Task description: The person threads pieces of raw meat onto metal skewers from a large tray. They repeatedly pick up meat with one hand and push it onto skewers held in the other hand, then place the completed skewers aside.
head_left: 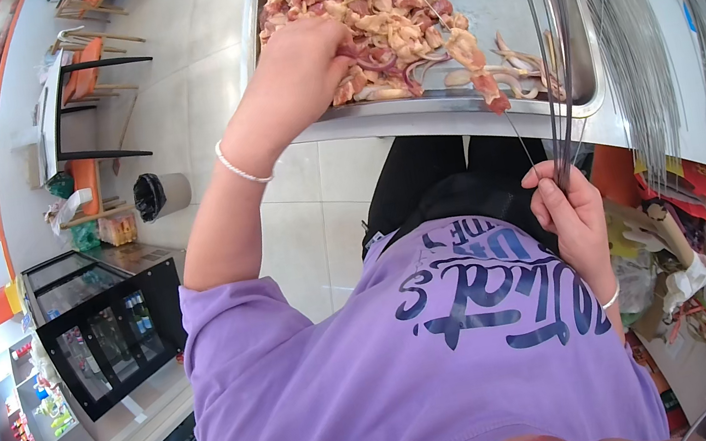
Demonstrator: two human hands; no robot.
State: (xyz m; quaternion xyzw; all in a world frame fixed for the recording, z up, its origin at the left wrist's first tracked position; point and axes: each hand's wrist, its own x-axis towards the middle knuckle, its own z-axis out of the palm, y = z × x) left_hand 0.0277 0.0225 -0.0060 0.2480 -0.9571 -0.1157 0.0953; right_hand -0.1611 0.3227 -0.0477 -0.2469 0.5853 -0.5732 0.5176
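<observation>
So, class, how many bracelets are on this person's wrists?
2: one bracelet on the wrist of the left hand, which touches the meat pieces; another bracelet on the wrist of the right hand, which holds metal skewers. No others show.

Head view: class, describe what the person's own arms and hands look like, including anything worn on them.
The left hand and right hand are ungloved. A short, loose, plain purple sleeve covers the left upper arm; the right sleeve's edge is hard to make out. A thin, whitish, rope-like bracelet circles the left wrist, and a thin pale band the right.
</observation>
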